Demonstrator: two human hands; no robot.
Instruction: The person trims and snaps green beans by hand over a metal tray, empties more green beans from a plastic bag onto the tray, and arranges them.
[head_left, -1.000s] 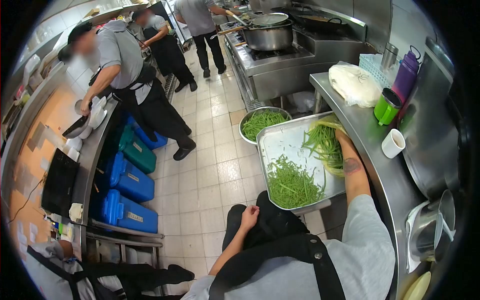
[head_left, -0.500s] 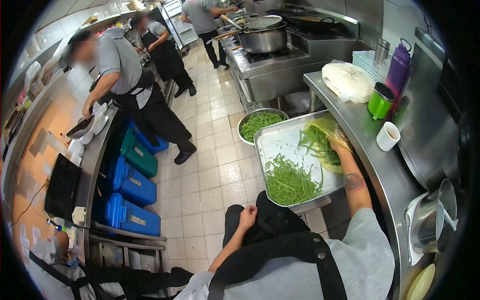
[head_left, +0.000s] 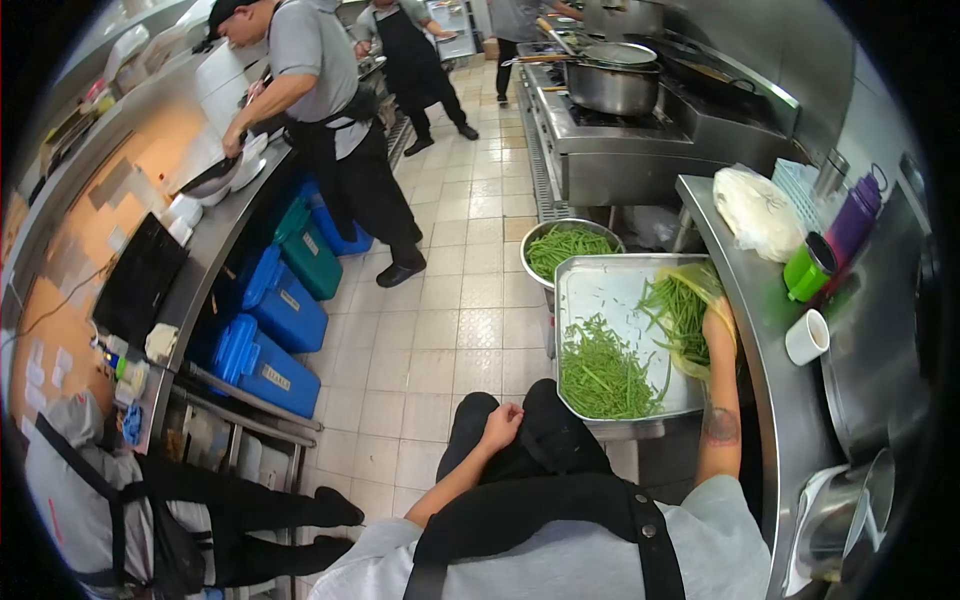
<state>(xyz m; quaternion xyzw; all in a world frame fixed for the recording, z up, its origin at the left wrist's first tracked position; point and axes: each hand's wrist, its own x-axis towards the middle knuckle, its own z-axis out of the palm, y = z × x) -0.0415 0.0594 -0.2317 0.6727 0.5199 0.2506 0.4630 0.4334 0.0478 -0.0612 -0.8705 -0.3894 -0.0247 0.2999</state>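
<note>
My right hand [head_left: 716,325] is closed at the right edge of a thin yellow plastic bag [head_left: 728,352], its fingertips partly hidden by the plastic. Green beans [head_left: 685,312] spill from the bag onto a shallow metal tray [head_left: 598,278]. Nearer me in that tray lies a loose heap of cut green beans [head_left: 605,375], with scattered bits around it. Over my dark-clothed thigh, my left hand [head_left: 502,428] is curled closed; whatever it might hold is hidden.
Beyond the tray sits a metal bowl of green beans [head_left: 570,250]. A steel counter [head_left: 750,290] runs along my right, bearing a green mug [head_left: 808,268] and white cup [head_left: 807,337]. Lidded blue bins [head_left: 265,365] line the left. Co-workers [head_left: 340,130] stand nearby.
The view has shifted, so the tray appears farther right. My right hand has moved to the bag's right edge, and more of its beans show. My left hand stays over my thigh.
</note>
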